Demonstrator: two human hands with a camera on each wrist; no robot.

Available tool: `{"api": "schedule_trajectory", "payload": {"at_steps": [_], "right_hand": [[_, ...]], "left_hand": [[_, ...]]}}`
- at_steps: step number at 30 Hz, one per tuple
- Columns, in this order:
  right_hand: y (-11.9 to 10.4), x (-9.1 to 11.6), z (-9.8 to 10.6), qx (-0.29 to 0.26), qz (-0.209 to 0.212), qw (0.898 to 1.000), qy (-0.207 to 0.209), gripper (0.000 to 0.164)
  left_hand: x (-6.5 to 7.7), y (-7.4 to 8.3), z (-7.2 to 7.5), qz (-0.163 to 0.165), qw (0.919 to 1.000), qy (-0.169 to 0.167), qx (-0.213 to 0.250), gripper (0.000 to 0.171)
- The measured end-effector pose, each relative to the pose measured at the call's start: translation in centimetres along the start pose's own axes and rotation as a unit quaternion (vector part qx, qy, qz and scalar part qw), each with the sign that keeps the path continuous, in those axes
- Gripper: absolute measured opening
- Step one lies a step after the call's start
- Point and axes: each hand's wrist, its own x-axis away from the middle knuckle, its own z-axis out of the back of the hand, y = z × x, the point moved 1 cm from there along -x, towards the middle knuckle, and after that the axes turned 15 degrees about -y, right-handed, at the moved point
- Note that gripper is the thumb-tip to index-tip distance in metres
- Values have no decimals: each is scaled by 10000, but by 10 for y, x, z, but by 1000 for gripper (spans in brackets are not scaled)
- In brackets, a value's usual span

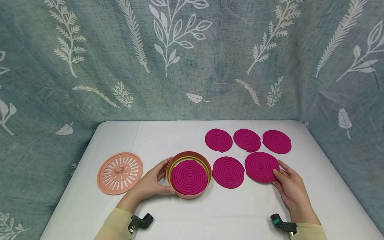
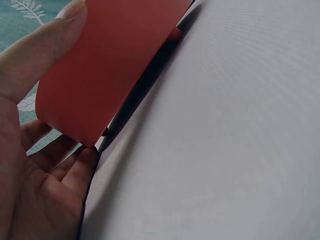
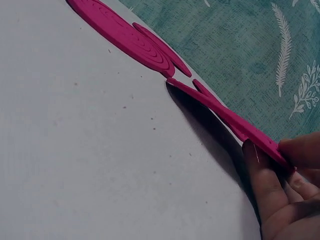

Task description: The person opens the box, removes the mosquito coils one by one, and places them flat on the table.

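Note:
A round coral tin (image 1: 189,196) with a yellow inner rim has a magenta spiral mosquito coil (image 1: 189,176) lying in it. My left hand (image 1: 154,181) grips the tin's left side, thumb in front and fingers behind. In the left wrist view, the tin's red side wall (image 2: 107,70) shows between thumb and fingers, with small feet beneath. My right hand (image 1: 289,185) pinches the right edge of another mosquito coil (image 1: 260,166), thumb on top and fingers below. The right wrist view shows this coil (image 3: 225,117) tilted, its held edge raised over the white table.
Left of the tin lies a slotted peach lid (image 1: 108,166) with a small ring handle. One mosquito coil (image 1: 228,172) lies just right of the tin. Three more, including the left one (image 1: 218,140), form a row behind. A leafy green curtain (image 1: 192,83) hangs behind the table (image 1: 234,213).

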Motion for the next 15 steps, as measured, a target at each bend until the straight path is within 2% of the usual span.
{"api": "schedule_trajectory", "payload": {"at_steps": [15], "right_hand": [[-2,1,-1,801,-482,9953,263,68]], "left_hand": [[1,0,-1,69,10000,17,26,115]]}}
